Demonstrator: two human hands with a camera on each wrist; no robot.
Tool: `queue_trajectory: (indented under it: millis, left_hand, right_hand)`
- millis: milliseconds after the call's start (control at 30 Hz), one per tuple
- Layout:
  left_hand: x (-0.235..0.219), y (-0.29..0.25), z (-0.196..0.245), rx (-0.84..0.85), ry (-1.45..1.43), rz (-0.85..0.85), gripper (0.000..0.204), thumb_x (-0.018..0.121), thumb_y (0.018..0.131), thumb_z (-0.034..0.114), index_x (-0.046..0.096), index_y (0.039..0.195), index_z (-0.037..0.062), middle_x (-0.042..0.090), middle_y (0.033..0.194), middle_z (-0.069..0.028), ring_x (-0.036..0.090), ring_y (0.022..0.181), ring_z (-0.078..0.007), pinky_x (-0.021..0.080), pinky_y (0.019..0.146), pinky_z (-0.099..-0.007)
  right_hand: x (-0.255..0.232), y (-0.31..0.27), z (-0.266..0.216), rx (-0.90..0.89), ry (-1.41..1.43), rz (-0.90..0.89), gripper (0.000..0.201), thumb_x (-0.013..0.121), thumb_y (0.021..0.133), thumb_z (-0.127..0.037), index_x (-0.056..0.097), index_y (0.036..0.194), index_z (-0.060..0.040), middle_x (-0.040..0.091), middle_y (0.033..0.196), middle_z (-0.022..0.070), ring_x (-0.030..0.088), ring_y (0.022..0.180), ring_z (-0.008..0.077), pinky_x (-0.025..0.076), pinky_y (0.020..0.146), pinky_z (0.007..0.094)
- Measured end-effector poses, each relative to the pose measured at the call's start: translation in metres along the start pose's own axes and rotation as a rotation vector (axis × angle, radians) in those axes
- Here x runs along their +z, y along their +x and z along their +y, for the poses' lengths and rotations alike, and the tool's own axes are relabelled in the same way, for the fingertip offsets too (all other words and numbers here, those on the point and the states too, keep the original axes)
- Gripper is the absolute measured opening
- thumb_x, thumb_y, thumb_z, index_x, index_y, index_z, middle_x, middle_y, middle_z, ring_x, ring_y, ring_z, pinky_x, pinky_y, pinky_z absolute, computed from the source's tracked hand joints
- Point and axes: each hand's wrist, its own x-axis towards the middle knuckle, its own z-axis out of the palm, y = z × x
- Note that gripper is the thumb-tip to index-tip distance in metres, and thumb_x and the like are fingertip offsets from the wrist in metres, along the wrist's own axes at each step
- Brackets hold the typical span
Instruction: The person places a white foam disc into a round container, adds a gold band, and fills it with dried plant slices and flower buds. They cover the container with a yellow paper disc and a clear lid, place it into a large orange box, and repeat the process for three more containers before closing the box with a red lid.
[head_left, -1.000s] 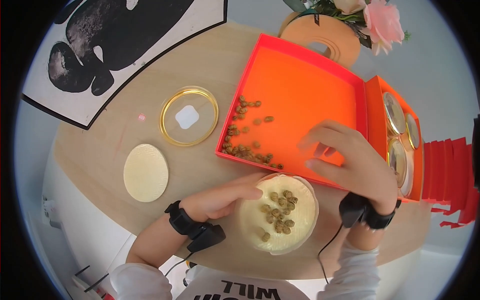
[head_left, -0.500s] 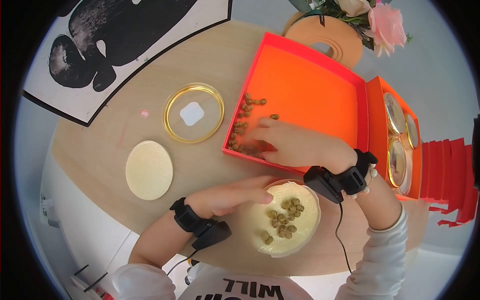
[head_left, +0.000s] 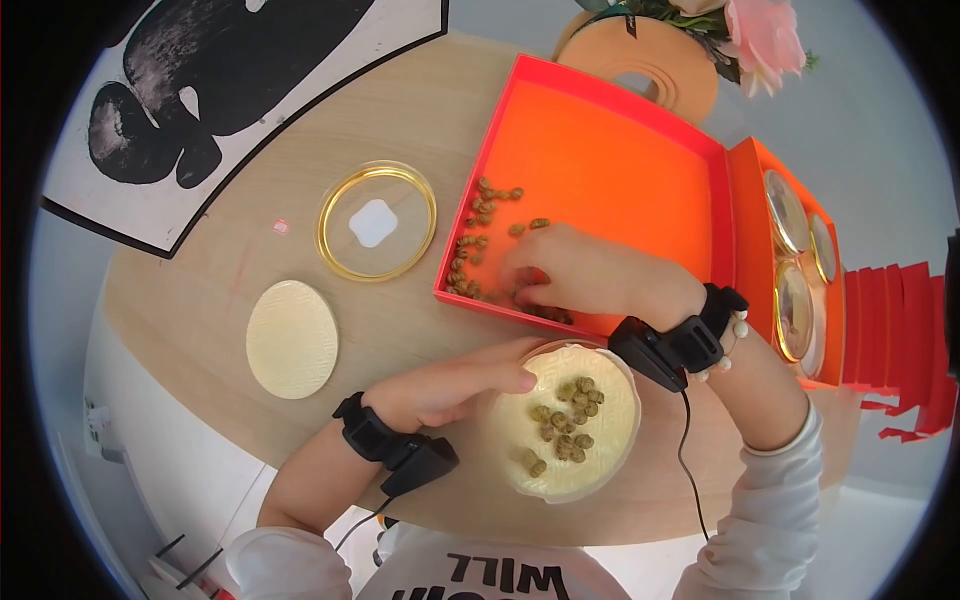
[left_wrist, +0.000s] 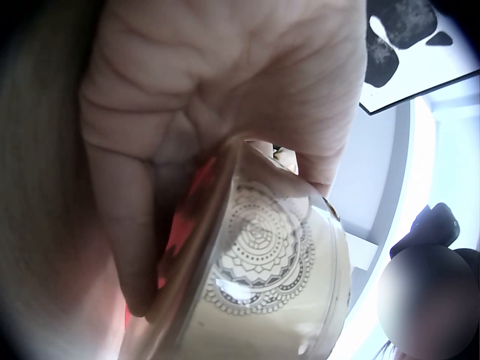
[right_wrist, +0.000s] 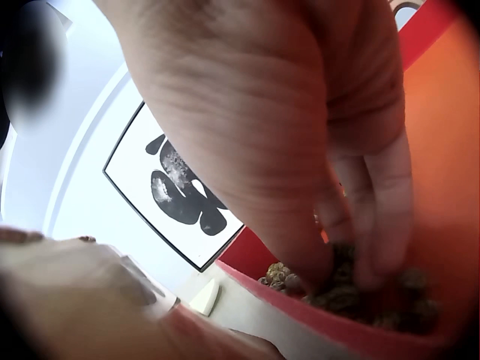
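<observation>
From the head view, the left hand (head_left: 450,388) grips the cream bowl (head_left: 563,422) at its near-left rim on the table. The wrist view shows the right hand (right_wrist: 330,150), fingertips together, apparently pinching pellets (right_wrist: 337,292) in the orange tray (right_wrist: 442,135).

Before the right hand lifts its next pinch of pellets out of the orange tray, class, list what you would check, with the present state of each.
1. Right hand fingers down among the pellets in the orange tray: ok.
2. Pellets actually pinched between those fingers: cannot tell, view blurred.
3. Left hand grips the rim of the cream dish, steadying it: ok.
4. Dish sits beside the tray's near wall: ok.
5. Room left in the dish for more pellets: ok.
</observation>
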Motion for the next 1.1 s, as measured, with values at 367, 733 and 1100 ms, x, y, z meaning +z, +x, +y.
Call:
queue_trajectory:
  millis: [367, 733, 1100]
  left_hand:
    - [-0.002, 0.001, -0.003, 0.063, -0.084, -0.019, 0.064, 0.054, 0.081, 0.028, 0.025, 0.132, 0.0014, 0.037, 0.129, -0.0084, 0.038, 0.118, -0.0157, 0.031, 0.097, -0.0300]
    - [-0.004, 0.003, -0.005, 0.051, -0.094, -0.007, 0.064, 0.054, 0.081, 0.028, 0.026, 0.132, 0.0036, 0.039, 0.128, -0.0070, 0.039, 0.116, -0.0137, 0.034, 0.095, -0.0288]
    - [-0.004, 0.003, -0.006, 0.051, -0.082, -0.003, 0.065, 0.052, 0.080, 0.025, 0.023, 0.133, 0.0033, 0.036, 0.130, -0.0077, 0.039, 0.117, -0.0140, 0.034, 0.095, -0.0279]
  right_hand:
    - [-0.025, -0.043, -0.021, -0.183, 0.061, 0.380, 0.012, 0.059, 0.076, -0.009, 0.060, 0.086, -0.0041, 0.057, 0.078, 0.0050, 0.055, 0.069, 0.0169, 0.045, 0.058, 0.0269]
    - [0.028, -0.095, -0.043, -0.237, -0.086, 0.417, 0.019, 0.063, 0.072, -0.005, 0.058, 0.091, -0.0030, 0.054, 0.079, 0.0077, 0.055, 0.067, 0.0225, 0.046, 0.057, 0.0310]
    - [0.035, -0.093, -0.046, -0.227, -0.127, 0.446, 0.020, 0.063, 0.073, -0.008, 0.059, 0.092, -0.0039, 0.056, 0.083, 0.0074, 0.057, 0.068, 0.0228, 0.048, 0.057, 0.0308]
